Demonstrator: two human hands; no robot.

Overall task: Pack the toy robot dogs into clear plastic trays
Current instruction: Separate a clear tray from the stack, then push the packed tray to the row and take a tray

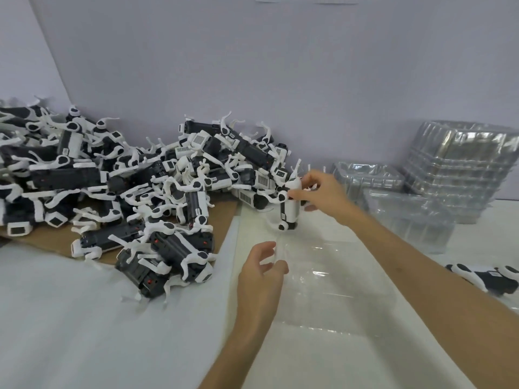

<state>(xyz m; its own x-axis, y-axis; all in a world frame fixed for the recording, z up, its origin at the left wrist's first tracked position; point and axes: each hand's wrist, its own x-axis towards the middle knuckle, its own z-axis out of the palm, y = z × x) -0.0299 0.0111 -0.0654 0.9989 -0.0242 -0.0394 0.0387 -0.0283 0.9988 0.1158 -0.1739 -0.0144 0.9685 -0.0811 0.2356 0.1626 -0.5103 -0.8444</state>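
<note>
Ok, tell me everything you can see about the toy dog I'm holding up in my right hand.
The toy robot dog looks like hard plastic: white body, dark side panel, black-and-white leg joints, thin white legs. It is held on end over the table, beside the right edge of the pile. The right hand pinches its upper part; nothing else clearly touches it.

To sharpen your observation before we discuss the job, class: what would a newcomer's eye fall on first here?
First, the big heap of black-and-white toy dogs sprawled over the left of the table. Next, the right hand gripping one toy dog upright at the heap's right edge, just beyond a clear tray by the left hand. A tall stack of trays shines at the back right.
</note>
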